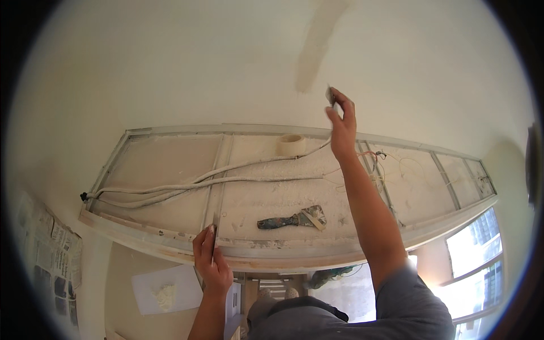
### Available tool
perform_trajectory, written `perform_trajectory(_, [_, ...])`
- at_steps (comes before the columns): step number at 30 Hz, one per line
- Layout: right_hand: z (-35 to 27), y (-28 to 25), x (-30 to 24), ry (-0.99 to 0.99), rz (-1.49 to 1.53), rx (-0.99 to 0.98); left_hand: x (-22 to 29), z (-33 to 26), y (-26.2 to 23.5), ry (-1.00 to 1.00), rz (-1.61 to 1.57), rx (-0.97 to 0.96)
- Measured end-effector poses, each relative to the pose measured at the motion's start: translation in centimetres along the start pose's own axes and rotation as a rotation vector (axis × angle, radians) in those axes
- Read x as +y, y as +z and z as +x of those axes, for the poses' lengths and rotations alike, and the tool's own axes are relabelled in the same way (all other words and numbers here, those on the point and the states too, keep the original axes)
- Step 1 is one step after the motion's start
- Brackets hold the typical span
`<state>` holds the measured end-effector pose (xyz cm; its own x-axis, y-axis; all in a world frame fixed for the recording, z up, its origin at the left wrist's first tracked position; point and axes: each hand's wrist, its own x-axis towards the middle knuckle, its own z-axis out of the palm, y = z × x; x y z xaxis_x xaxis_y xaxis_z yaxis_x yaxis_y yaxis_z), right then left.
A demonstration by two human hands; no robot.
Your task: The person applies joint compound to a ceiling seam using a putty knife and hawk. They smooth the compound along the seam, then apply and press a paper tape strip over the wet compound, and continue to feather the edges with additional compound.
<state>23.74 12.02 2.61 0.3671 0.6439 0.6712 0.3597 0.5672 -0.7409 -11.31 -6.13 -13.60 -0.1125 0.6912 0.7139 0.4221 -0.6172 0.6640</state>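
Working two-handed between a pale wall (198, 68) and a framed panel (266, 204).
Surface: panel, whitish and dusty, divided by metal strips (442, 173); wall bears a beige patch (320, 48). Room: newspaper (56, 255), far left; bright window (475, 243), lower right; white sheet (148, 289) with pale heap (166, 297), lower left. On panel: putty knife (292, 219), lying between the hands, touching neither; tape roll (290, 145), near far edge; cables (272, 179), crossing the left half; thin wires (381, 164), right part. Obstruction: right forearm (371, 209), hiding part of panel. Right hand (344, 122): raised, pinching small blade (330, 96) near patch; wall contact, cannot tell. Left hand (213, 263): at near edge, fingers closed on dark blade (214, 241), seen edge-on.
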Motion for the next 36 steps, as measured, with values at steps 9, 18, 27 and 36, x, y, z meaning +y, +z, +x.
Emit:
perform_trajectory(9, [10.4, 4.9, 7.7, -0.659, -0.681, 0.144, -0.8, -0.6, 0.7, 0.156, 0.261, 0.053])
perform_trajectory(18, [13.5, 7.5, 8.6, -0.75, -0.788, 0.206, -1.4, -1.8, 0.3, 0.09, 0.298, 0.03])
perform_trajectory(27, [9.5, 8.0, 14.3, -0.642, -0.839, 0.132, -1.2, -1.2, -0.3, 0.159, 0.246, -0.035])
perform_trajectory(36, [3.9, 7.5, 18.2, -0.411, -0.893, -0.011, -1.0, -1.2, -0.2, 0.145, 0.278, -0.023])
